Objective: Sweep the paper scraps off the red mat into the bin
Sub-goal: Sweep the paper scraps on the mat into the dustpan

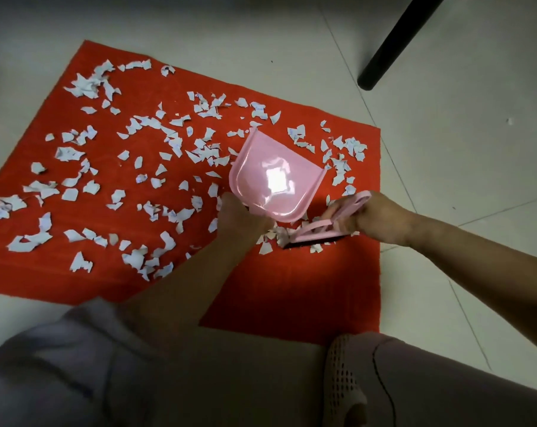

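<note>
The left hand (241, 215) grips the near end of a pink dustpan (275, 177), whose open mouth points away toward the mat's far edge. The right hand (375, 217) holds a pink brush (319, 231), long axis running left-right, bristles down on the red mat (131, 282). Paper scraps (156, 167) lie scattered across the mat, some bunched just beside the brush.

A pale tiled floor (446, 149) carries a flat red rectangular mat (60, 266) strewn with torn white paper scraps (76, 192).
</note>
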Available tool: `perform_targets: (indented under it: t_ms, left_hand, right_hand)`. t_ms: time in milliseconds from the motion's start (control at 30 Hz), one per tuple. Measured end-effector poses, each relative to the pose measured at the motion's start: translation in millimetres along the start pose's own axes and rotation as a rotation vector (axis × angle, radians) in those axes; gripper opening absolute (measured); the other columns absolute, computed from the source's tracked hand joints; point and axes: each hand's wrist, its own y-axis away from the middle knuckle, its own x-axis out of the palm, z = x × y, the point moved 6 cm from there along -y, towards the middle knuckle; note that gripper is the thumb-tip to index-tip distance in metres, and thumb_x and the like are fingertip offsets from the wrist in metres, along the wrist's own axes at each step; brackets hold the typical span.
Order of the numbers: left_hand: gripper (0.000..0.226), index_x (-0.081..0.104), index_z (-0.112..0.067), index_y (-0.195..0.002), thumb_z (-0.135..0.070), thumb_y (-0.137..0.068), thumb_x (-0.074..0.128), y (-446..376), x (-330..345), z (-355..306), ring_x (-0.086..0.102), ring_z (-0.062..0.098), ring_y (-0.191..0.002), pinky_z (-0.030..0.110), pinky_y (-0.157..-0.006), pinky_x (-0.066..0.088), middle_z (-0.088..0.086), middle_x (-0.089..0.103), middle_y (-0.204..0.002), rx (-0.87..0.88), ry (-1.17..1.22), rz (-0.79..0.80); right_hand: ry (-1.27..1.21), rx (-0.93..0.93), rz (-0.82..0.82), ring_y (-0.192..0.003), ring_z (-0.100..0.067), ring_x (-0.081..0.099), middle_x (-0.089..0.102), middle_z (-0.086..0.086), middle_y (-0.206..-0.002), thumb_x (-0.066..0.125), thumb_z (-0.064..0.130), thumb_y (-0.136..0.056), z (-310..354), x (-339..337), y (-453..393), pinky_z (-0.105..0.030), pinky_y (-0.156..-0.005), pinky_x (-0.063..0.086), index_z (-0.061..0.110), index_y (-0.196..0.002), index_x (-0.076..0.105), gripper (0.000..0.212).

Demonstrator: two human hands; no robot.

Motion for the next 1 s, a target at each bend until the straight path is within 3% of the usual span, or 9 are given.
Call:
perform_targets:
  t_ms: [167,267,400,567,667,733,800,900,1000]
  left_hand:
    - [0.069,0.053,-0.015,-0.120,-0.011,-0.057,0.080,1,-3,0,0.065,0.018,-0.092,0.021,-0.062,0.057,-0.001,0.065,-0.106,0.030,0.018,0.013]
    - [0.069,0.057,-0.014,-0.115,-0.016,-0.050,0.077,3,-3,-3,0.068,0.022,-0.086,0.029,-0.061,0.060,0.004,0.067,-0.099,0.035,0.045,-0.001]
    - [0.042,0.063,-0.004,-0.101,0.006,-0.063,0.075,8,-4,-7,0.068,0.029,-0.074,0.040,-0.061,0.059,0.016,0.069,-0.088,-0.004,0.061,-0.054]
    - [0.030,0.061,0.004,-0.092,0.015,-0.065,0.066,9,7,-14,0.049,0.006,-0.036,0.016,-0.032,0.038,0.012,0.058,-0.066,-0.035,0.090,-0.056]
    - [0.042,0.061,-0.001,-0.099,0.012,-0.061,0.071,6,15,-18,0.064,0.018,-0.067,0.035,-0.054,0.060,0.016,0.066,-0.088,-0.026,0.086,-0.078]
    - [0.052,0.058,-0.006,-0.108,0.009,-0.060,0.074,5,21,-22,0.065,0.023,-0.078,0.041,-0.060,0.060,0.014,0.066,-0.096,-0.031,0.092,-0.074]
    - [0.046,0.058,-0.009,-0.103,0.009,-0.064,0.074,6,25,-24,0.062,0.017,-0.066,0.027,-0.047,0.053,0.010,0.065,-0.090,-0.045,0.086,-0.058]
    - [0.032,0.062,-0.003,-0.095,0.012,-0.068,0.069,10,22,-27,0.054,0.008,-0.046,0.014,-0.035,0.040,0.012,0.063,-0.075,-0.063,0.093,-0.080]
    - [0.043,0.061,0.001,-0.106,0.013,-0.065,0.070,11,16,-26,0.063,0.016,-0.068,0.011,-0.041,0.046,0.015,0.067,-0.093,-0.063,0.133,-0.131]
  right_hand:
    - [0.073,0.024,0.227,-0.098,-0.021,0.062,0.068,-0.004,-0.103,0.066,0.010,-0.084,-16,17,2,-0.036,-0.092,0.049,0.012,-0.104,0.069,0.020]
    - [0.100,0.034,0.118,-0.102,-0.025,0.060,0.066,-0.007,-0.108,0.064,0.009,-0.085,-24,15,-7,-0.039,-0.095,0.048,0.009,-0.108,0.066,0.024]
    - [-0.020,-0.073,0.060,-0.095,-0.022,0.063,0.069,-0.005,-0.101,0.056,0.004,-0.088,-19,-15,-15,-0.038,-0.088,0.052,0.017,-0.097,0.069,0.020]
    - [0.130,-0.042,0.261,-0.095,-0.024,0.063,0.068,-0.007,-0.100,0.065,0.010,-0.083,-36,-17,-24,-0.036,-0.089,0.052,0.010,-0.097,0.068,0.014]
    - [0.200,-0.059,0.212,-0.092,-0.021,0.061,0.066,-0.006,-0.101,0.064,0.013,-0.085,-41,-8,-36,-0.023,-0.074,0.050,0.007,-0.102,0.066,0.018]
    - [0.143,-0.099,0.146,-0.087,-0.023,0.063,0.068,-0.008,-0.100,0.062,0.013,-0.086,-36,-16,-40,-0.027,-0.071,0.051,0.011,-0.102,0.067,0.017]
    - [-0.032,-0.101,0.108,-0.087,-0.021,0.066,0.071,-0.004,-0.094,0.063,0.014,-0.085,-34,-31,-42,-0.034,-0.078,0.054,0.017,-0.096,0.070,0.014]
    - [-0.133,-0.137,0.118,-0.090,-0.011,0.065,0.072,0.005,-0.092,0.067,0.012,-0.082,-30,-47,-39,-0.027,-0.081,0.048,0.025,-0.090,0.072,0.016]
    - [-0.191,-0.133,0.039,-0.090,-0.016,0.066,0.071,0.000,-0.094,0.065,0.010,-0.083,-33,-54,-38,-0.030,-0.084,0.051,0.023,-0.089,0.070,0.016]
